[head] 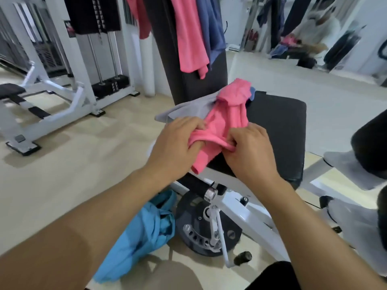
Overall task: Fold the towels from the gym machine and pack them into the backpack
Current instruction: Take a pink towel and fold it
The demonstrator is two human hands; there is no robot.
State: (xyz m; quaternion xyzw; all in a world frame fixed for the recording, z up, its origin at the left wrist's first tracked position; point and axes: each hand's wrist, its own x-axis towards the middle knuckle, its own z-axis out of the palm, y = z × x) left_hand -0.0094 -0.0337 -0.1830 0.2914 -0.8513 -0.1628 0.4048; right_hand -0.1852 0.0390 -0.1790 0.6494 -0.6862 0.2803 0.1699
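A crumpled pink towel [225,120] lies on the black seat pad [278,130] of the gym machine. My left hand [178,143] grips its near left edge, and my right hand [249,151] pinches the same edge a little to the right. Under the pink towel a grey towel [188,109] sticks out to the left, and a bit of blue cloth [252,94] shows behind it. More towels hang over the black backrest [201,84]: a pink one [189,34] and a blue one [211,28]. A light blue bag [144,233], perhaps the backpack, lies slumped on the floor below.
A black weight plate [196,227] and the machine's white frame [247,216] stand under the seat. Another white machine with a weight stack [62,86] fills the left. A mirror [314,32] covers the back right wall. Grey footplates [354,166] lie to the right.
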